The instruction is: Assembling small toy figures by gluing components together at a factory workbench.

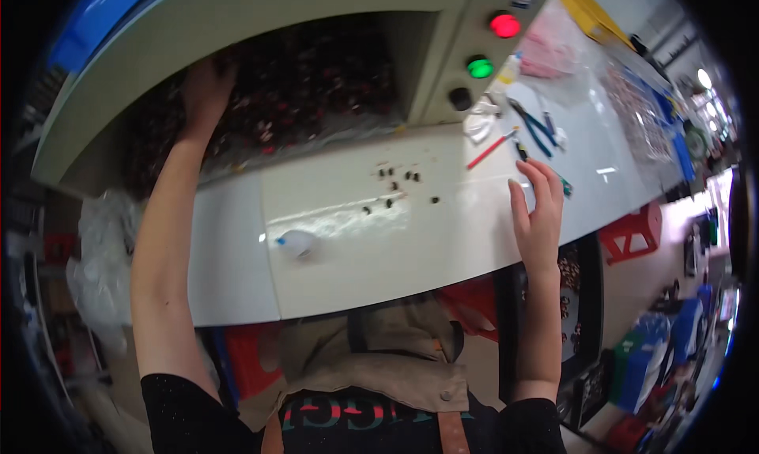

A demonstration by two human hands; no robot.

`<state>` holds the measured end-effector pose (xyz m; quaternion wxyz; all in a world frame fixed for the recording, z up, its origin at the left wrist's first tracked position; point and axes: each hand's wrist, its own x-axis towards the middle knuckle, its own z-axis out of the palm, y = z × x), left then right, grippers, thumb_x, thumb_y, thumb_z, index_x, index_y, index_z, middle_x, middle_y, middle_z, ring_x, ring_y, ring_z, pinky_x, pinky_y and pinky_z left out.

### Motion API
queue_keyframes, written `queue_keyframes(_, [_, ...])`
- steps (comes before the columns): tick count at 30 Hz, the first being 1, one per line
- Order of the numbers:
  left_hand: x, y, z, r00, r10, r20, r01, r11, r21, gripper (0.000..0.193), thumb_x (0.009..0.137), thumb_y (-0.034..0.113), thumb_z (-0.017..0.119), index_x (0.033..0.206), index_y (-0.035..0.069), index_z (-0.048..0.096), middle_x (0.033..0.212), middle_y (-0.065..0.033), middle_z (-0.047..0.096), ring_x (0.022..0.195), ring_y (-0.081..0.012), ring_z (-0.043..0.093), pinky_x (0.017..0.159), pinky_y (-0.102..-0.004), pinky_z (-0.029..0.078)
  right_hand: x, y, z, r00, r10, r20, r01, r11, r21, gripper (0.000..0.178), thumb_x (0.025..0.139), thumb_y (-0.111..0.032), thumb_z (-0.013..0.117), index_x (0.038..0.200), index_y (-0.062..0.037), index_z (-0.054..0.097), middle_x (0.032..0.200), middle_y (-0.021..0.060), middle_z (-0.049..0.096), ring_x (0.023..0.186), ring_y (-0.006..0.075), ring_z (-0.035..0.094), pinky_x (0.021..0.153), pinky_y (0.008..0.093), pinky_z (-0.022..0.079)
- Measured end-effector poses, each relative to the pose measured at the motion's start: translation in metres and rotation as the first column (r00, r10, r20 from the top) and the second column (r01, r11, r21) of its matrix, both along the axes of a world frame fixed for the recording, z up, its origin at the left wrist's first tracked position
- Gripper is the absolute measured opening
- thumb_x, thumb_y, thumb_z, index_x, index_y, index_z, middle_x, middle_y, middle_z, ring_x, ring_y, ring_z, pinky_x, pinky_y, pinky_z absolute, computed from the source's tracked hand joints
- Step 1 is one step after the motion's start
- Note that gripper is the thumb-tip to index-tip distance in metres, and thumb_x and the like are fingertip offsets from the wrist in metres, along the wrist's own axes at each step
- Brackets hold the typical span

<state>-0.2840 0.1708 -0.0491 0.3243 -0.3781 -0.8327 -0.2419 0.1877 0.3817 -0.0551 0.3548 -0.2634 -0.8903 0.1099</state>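
Note:
My left hand (207,94) reaches into the shadowed opening of a pale cabinet (451,27), over a pile of small dark parts (308,82) with reddish and light flecks. Shadow and blur hide its fingers, so a grip cannot be made out. Over the right side of the white table (348,264), my right hand (539,213) has its thumb and fingers apart, holding nothing. Just beyond its fingertips lie a red stick-like tool (490,152) and blue-handled pliers (534,126). A green piece (565,186) shows beside the fingers. Several small black parts (394,187) are scattered mid-table.
A small white bottle with a blue tip (297,243) is at the table's left front. The cabinet carries a red light (504,24), a green light (479,66) and a black knob (460,99). Clear plastic bags (640,110) lie far right; a red stool (632,236) stands beyond.

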Motion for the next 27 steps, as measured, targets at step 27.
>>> queue_keyframes(27, [0.315, -0.118, -0.015, -0.371, -0.753, 0.543, -0.234, 0.642, 0.73, 0.049, 0.092, 0.006, 0.05, 0.138, 0.008, 0.034, 0.118, -0.0085, 0.049, 0.1, -0.0159, 0.057, 0.085, -0.0268, 0.048, -0.04, -0.114, -0.023, 0.886, 0.449, -0.116, -0.406, 0.631, -0.661, 0.029, 0.083, -0.004, 0.059, 0.111, 0.0001, 0.05, 0.109, 0.0092, 0.057, 0.095, 0.0148, 0.053, 0.083, 0.027, 0.043])
